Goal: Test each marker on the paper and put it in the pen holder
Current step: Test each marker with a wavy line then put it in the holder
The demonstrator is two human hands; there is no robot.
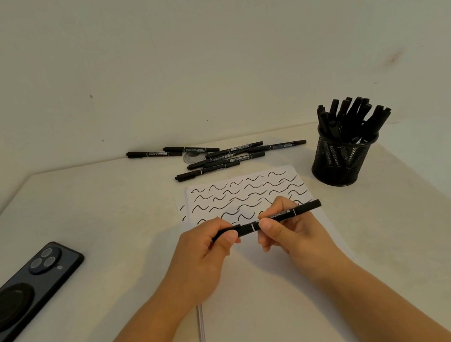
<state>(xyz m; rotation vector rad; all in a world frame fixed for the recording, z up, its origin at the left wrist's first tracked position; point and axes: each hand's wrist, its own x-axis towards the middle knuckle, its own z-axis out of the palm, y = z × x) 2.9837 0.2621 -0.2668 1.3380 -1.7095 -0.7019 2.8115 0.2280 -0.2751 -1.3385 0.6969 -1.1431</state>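
Both hands hold one marker point(268, 220) level above the paper point(261, 281). The left hand point(208, 247) has its grip clamped on the cap end, thumb on top; the right hand point(286, 226) pinches the barrel just beside it, fingers curled round. The cap looks seated, so I judge this to be either uncapping before a test stroke or recapping after one; which, I cannot tell.

Just beyond the grip, the paper carries rows of wavy test strokes. Farther out and to the right stands the pen holder point(343, 161), already crowded with markers. Straight beyond the paper lie the loose markers point(225, 156) on the counter point(109, 214). Well to the left rests a phone point(25, 294).

If uncapping, the next move calls for a straight pull apart, then a stroke on bare paper nearer the grip.
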